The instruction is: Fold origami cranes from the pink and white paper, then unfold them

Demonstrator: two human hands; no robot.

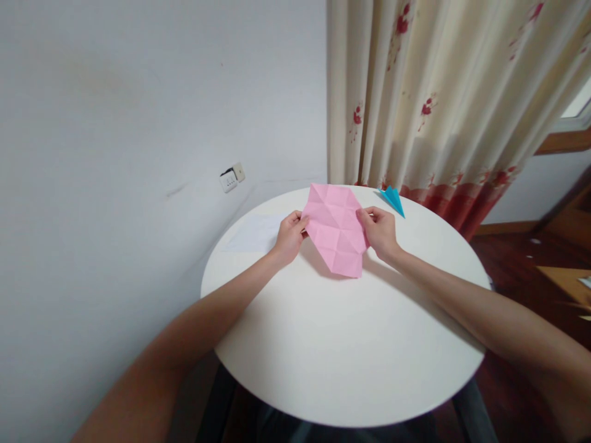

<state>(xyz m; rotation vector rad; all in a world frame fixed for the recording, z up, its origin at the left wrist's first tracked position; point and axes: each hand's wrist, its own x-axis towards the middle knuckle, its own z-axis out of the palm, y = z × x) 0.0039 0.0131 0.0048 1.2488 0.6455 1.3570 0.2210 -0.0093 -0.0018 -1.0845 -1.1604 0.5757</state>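
Observation:
A creased sheet of pink paper [336, 226] is held up just above the round white table. Its fold lines cross the whole surface, and it is mostly opened out. My left hand [290, 235] pinches its left edge between thumb and fingers. On the opposite edge, my right hand [379, 231] grips the paper, thumb on top and the other fingers partly hidden behind it. The lower corner of the sheet hangs toward me and casts a shadow on the table.
A blue folded paper plane [393, 200] lies at the back right of the white table [351, 357]. White paper [252, 232] lies flat at the left. Behind are a wall with a socket [228, 180] and a flowered curtain [415, 92] close to the table's far edge.

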